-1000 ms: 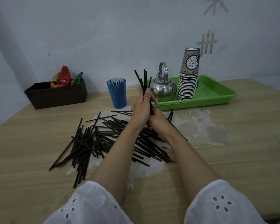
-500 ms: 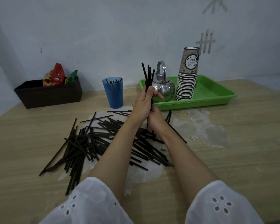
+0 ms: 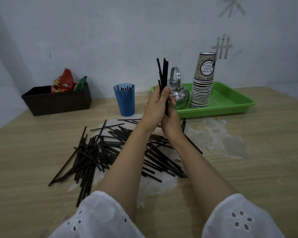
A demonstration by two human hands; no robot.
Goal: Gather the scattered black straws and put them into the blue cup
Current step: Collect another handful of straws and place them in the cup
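Black straws (image 3: 101, 148) lie scattered on the table (image 3: 256, 177) beneath both forearms. Above them the left hand (image 3: 157, 103) grips an upright bundle (image 3: 163, 73). The right hand (image 3: 172, 124) meets its lower end, but I cannot tell its grasp. The blue cup (image 3: 126, 102) stands beyond, to the left.

We see dim, even, bluish light; shadows on the table (image 3: 248, 169) are soft and faint. The kettle (image 3: 179, 97) carries small bright glints, the only glare. Left of the kettle the wall (image 3: 110, 31) darkens toward the corner, and the wide lens bends the table's edge. The straws (image 3: 100, 145) in front of the kettle look sharp; the sleeves (image 3: 96, 215) nearest us look soft.
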